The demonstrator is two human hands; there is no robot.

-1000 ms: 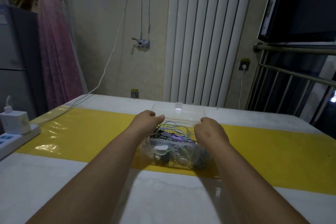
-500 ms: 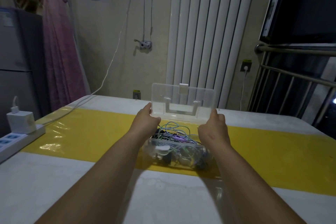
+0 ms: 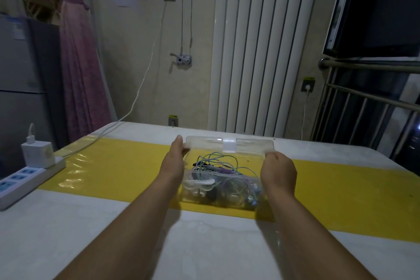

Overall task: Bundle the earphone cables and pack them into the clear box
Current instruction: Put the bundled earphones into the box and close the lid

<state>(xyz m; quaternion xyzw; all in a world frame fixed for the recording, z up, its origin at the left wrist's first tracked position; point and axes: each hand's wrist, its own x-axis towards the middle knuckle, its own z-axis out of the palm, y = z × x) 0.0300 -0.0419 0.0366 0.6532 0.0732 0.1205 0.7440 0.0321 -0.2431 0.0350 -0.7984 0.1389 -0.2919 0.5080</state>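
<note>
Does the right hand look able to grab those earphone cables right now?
Probably not yet: the right hand grips one end of the clear lid. The box is uncovered, though, so the cables look reachable once it lets go.

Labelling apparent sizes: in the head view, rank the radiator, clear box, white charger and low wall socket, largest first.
1. radiator
2. clear box
3. white charger
4. low wall socket
Radiator and socket stand farther off; looks only.
</note>
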